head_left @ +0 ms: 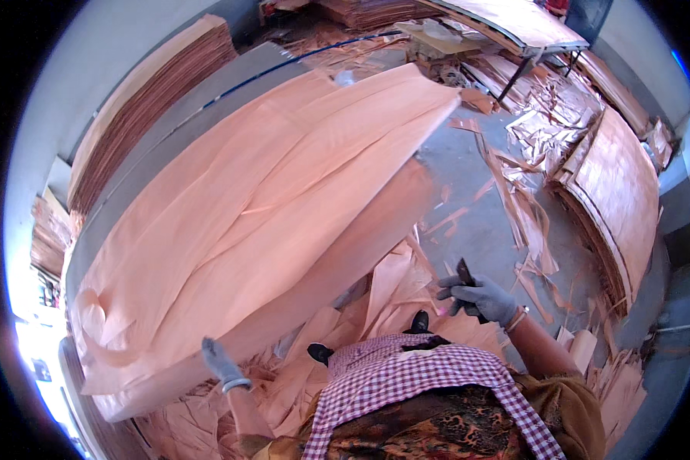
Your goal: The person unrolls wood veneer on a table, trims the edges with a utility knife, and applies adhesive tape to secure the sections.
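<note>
At the far left stands a tall stack of thin wooden sheets. The gloved left hand, its fingers close together, is at the near edge of a broad, wavy peach sheet spanning left to middle; I cannot tell whether it grips it. To the right, the gloved right hand pinches a dark tool. Farther right lies a lower stack.

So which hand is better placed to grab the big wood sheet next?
Probably the left hand: it's at the near edge of the veneer sheet and seems to hold no tool. The right hand is farther off, holding a dark, blade-like tool.
</note>
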Motion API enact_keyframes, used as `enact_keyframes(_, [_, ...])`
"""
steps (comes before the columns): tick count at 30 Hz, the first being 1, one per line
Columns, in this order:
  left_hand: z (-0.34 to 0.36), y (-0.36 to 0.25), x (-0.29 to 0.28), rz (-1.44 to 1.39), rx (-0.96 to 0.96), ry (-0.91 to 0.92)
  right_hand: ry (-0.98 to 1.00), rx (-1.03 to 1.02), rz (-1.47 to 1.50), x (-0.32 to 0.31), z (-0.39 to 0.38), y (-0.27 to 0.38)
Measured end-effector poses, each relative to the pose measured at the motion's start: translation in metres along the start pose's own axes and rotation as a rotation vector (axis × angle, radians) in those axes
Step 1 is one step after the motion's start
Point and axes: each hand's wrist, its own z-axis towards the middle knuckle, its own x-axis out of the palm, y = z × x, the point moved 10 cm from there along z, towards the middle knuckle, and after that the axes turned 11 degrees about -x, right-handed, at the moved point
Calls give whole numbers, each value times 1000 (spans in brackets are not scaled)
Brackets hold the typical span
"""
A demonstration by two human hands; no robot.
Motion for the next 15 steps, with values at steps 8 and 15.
enact_keyframes(8, [-152, -43, 364, 1022, 572, 357, -306, 39, -101, -161, -75, -7])
enact_keyframes(15, [-166, -3, 469, 1445, 398, 195, -362, -91, -145, -252, -50, 42])
